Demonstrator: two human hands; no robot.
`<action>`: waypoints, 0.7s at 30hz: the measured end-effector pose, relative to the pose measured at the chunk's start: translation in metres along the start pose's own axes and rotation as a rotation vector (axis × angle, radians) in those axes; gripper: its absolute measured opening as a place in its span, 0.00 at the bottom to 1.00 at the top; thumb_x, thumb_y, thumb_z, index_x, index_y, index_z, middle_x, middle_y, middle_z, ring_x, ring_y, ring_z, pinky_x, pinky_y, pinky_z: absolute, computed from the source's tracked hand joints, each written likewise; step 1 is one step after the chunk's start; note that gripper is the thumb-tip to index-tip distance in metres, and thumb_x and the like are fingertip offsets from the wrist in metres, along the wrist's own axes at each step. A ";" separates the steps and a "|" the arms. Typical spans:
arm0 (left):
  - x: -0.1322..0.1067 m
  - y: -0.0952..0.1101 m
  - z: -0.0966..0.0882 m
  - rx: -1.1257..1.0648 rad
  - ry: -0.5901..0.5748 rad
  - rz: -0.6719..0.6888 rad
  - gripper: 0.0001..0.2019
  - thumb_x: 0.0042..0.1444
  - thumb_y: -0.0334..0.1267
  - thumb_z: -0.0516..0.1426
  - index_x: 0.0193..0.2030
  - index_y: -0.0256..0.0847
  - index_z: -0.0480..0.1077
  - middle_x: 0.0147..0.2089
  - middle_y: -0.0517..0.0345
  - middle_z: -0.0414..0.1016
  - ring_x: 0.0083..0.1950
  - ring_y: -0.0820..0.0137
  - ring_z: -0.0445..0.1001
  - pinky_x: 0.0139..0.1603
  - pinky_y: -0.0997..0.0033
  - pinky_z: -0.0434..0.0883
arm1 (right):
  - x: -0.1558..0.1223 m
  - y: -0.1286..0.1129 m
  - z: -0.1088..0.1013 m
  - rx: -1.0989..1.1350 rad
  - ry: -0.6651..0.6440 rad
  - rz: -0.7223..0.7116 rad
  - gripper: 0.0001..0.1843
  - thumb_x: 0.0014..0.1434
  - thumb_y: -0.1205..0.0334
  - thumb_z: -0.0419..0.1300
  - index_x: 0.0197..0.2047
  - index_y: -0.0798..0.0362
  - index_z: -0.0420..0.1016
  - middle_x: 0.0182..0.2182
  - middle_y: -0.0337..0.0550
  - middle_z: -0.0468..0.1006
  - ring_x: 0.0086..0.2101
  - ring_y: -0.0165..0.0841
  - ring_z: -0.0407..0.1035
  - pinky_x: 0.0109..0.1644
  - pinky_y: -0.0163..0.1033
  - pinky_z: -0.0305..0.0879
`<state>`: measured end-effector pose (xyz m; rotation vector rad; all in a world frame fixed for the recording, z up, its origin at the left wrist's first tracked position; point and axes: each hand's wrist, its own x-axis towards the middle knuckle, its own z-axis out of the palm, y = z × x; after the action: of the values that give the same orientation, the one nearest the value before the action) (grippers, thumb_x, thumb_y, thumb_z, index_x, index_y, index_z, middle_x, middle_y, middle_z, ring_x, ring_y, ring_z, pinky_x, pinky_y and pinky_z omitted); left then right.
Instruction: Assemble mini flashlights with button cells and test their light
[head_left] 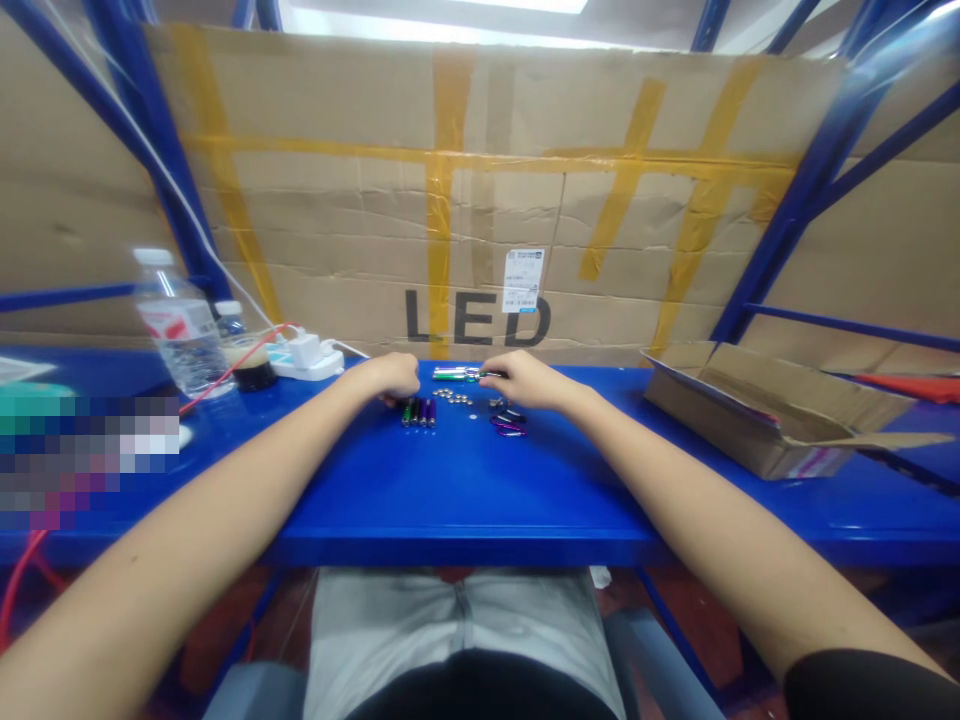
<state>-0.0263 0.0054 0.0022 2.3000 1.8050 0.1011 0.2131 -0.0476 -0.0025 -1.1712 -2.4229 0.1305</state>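
Both arms reach far forward over the blue table [465, 490]. My left hand [394, 378] is curled into a loose fist, resting just above a short row of small coloured tubes [418, 411]; what it holds, if anything, is hidden. My right hand [525, 381] is closed, pinching the end of a small green and silver tube [454, 373] that lies between the two hands. Several small silver button cells [454, 397] are scattered below that tube. Purple clips [508, 424] lie under my right hand.
A taped cardboard sheet marked LED [480, 200] stands behind the table. An open cardboard box [757, 410] sits at the right. At the left are a water bottle [180, 330], a dark jar [251, 365], a white power strip [307, 358] and a red cable [225, 380].
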 end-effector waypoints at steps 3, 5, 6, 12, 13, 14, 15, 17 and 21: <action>-0.001 0.006 0.001 -0.066 0.220 0.272 0.05 0.49 0.30 0.57 0.32 0.38 0.73 0.35 0.46 0.80 0.39 0.59 0.79 0.41 0.64 0.72 | -0.001 -0.004 0.002 0.102 -0.026 0.048 0.09 0.64 0.65 0.56 0.39 0.57 0.77 0.22 0.39 0.74 0.23 0.28 0.67 0.33 0.35 0.60; -0.004 0.015 0.005 -0.288 0.164 0.434 0.06 0.52 0.33 0.57 0.36 0.38 0.73 0.36 0.52 0.80 0.38 0.64 0.78 0.39 0.68 0.72 | 0.000 -0.004 0.003 0.193 -0.028 0.091 0.09 0.65 0.64 0.55 0.38 0.57 0.76 0.19 0.36 0.72 0.20 0.28 0.67 0.30 0.35 0.61; -0.006 0.020 0.009 -0.416 0.103 0.486 0.06 0.53 0.35 0.58 0.38 0.38 0.72 0.34 0.53 0.80 0.36 0.66 0.78 0.38 0.69 0.72 | 0.000 -0.004 0.003 0.242 -0.025 0.109 0.09 0.65 0.64 0.55 0.36 0.57 0.75 0.19 0.36 0.72 0.20 0.28 0.67 0.29 0.35 0.62; -0.014 0.047 0.027 -0.890 0.106 0.559 0.13 0.50 0.30 0.65 0.38 0.37 0.65 0.30 0.59 0.76 0.32 0.71 0.77 0.35 0.68 0.75 | 0.005 0.001 0.008 0.666 0.042 0.195 0.06 0.62 0.65 0.60 0.38 0.53 0.64 0.20 0.36 0.74 0.20 0.31 0.71 0.24 0.36 0.68; -0.014 0.048 0.028 -0.936 0.126 0.565 0.12 0.50 0.28 0.65 0.38 0.37 0.65 0.30 0.59 0.76 0.31 0.71 0.77 0.35 0.68 0.75 | 0.005 0.002 0.009 0.724 0.053 0.190 0.09 0.61 0.64 0.61 0.39 0.52 0.62 0.20 0.35 0.74 0.20 0.31 0.71 0.24 0.36 0.69; -0.013 0.048 0.027 -0.968 0.140 0.572 0.11 0.50 0.27 0.64 0.37 0.36 0.66 0.29 0.59 0.76 0.31 0.72 0.77 0.36 0.68 0.76 | 0.006 0.003 0.009 0.768 0.059 0.180 0.12 0.61 0.64 0.62 0.39 0.51 0.59 0.20 0.34 0.74 0.21 0.31 0.71 0.24 0.36 0.70; -0.013 0.048 0.026 -0.990 0.150 0.577 0.10 0.51 0.26 0.64 0.36 0.35 0.66 0.29 0.58 0.77 0.31 0.72 0.78 0.36 0.68 0.76 | 0.006 0.004 0.009 0.800 0.060 0.168 0.14 0.61 0.63 0.63 0.40 0.50 0.57 0.21 0.34 0.74 0.21 0.31 0.71 0.23 0.36 0.70; -0.011 0.045 0.023 -1.037 0.167 0.574 0.08 0.53 0.25 0.63 0.34 0.34 0.67 0.27 0.57 0.77 0.30 0.72 0.78 0.37 0.67 0.76 | 0.006 0.006 0.008 0.844 0.060 0.140 0.16 0.61 0.62 0.63 0.40 0.49 0.55 0.21 0.32 0.74 0.21 0.31 0.72 0.23 0.36 0.71; -0.008 0.040 0.018 -1.125 0.200 0.545 0.06 0.54 0.23 0.61 0.33 0.34 0.67 0.26 0.58 0.77 0.29 0.72 0.78 0.37 0.65 0.76 | 0.006 0.007 0.005 0.869 0.126 0.083 0.13 0.61 0.61 0.63 0.40 0.50 0.60 0.23 0.34 0.74 0.23 0.29 0.72 0.24 0.36 0.72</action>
<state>0.0130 -0.0132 -0.0061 1.8116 0.7167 1.1230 0.2126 -0.0380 -0.0066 -0.8181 -1.8523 0.9845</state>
